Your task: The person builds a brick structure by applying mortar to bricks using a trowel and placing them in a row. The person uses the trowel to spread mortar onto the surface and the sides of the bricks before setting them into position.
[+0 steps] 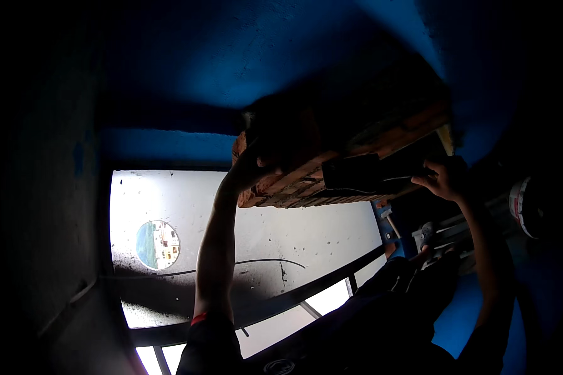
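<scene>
A trowel with a dark flat blade (pixel 351 173) lies across the side of an orange brick wall (pixel 381 142). My right hand (pixel 443 177) is closed on the handle end of it, and the grip itself is lost in shadow. At the wall's left end, my left hand (pixel 256 167) rests against the bricks. Most of its fingers are swallowed by the dark, so I cannot make out how they are bent. A rough brick end (pixel 238 147) shows beside that hand.
A bright, spattered window pane (pixel 306 234) with a round opening (pixel 158 244) lies behind my left arm. Blue walls (pixel 231 62) surround the brickwork. A mallet-like tool (pixel 390 221) sits below the wall, and a pale bucket (pixel 519 206) stands at the right.
</scene>
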Available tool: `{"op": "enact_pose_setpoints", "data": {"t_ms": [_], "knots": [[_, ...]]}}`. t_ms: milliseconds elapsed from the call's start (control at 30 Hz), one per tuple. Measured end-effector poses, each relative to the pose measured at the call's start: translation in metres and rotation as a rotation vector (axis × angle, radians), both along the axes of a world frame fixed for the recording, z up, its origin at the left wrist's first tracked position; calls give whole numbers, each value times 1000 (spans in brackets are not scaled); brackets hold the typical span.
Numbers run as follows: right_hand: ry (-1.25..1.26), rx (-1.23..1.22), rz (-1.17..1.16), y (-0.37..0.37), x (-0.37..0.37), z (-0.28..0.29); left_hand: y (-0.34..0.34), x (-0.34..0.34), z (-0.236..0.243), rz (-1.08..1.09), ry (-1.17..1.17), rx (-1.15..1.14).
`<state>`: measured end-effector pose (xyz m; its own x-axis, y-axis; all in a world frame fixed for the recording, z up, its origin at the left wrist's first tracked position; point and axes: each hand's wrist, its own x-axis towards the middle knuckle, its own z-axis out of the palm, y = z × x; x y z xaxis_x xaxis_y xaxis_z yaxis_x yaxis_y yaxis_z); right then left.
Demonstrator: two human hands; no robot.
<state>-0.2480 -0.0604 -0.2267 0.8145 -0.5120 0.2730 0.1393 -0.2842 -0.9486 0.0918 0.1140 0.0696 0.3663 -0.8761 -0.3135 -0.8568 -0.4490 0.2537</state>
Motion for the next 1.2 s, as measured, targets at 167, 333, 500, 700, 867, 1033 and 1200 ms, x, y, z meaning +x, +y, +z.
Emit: {"op": "enact_pose_setpoints", "data": {"t_ms": [167,333,500,700,867,1033,1200], "knots": [[206,-122,-73,-21,-41,18,-12,-11,6,88,-21,148],[152,-37,-121,-15,-75,7,-7,-17,7,72,-31,83],[64,-269,-131,60,-68,28,5,-6,3,46,112,-2],[-36,986,117,125,-19,111,6,3,-2,-36,134,-57],[-264,874,-78,113,-47,152,-7,10,-3,-73,120,14],[88,693,-427,152,-106,50,-7,11,-16,-20,458,-168],[420,756,-761,246,-189,-2,5,15,-17,-338,-126,-320]]}}
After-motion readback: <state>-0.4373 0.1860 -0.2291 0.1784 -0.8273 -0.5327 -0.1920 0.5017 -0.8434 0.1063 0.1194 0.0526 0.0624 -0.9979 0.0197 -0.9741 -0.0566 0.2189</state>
